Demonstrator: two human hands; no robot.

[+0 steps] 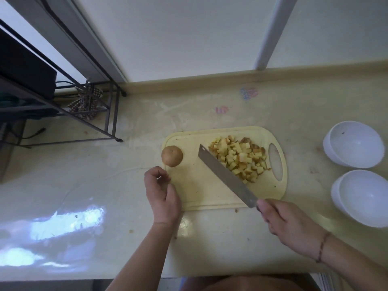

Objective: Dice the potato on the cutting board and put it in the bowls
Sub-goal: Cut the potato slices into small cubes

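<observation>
Potato dice (241, 157) heap on the pale plastic cutting board (195, 185) — one brown chunk (172, 156) uncut. Right hand (289, 225) grasps the steel cleaver (226, 175); left hand (162, 195), loosely curled and empty, likely must steady that chunk next.

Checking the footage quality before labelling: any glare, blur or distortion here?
Head view: window glare on the counter at lower left; wide-angle bending curves the wall edges; overall soft, yet the potato cubes and knife stay readable.

We see home kitchen. Pale glossy countertop (109, 185) against white wall, worn and stained. Plastic cutting board (189, 185) with diced potato (241, 158), cleaver (226, 175), two white bowls (354, 143) at our right. Black metal rack (100, 114) at our left, checked cloth (86, 103) beneath.
</observation>
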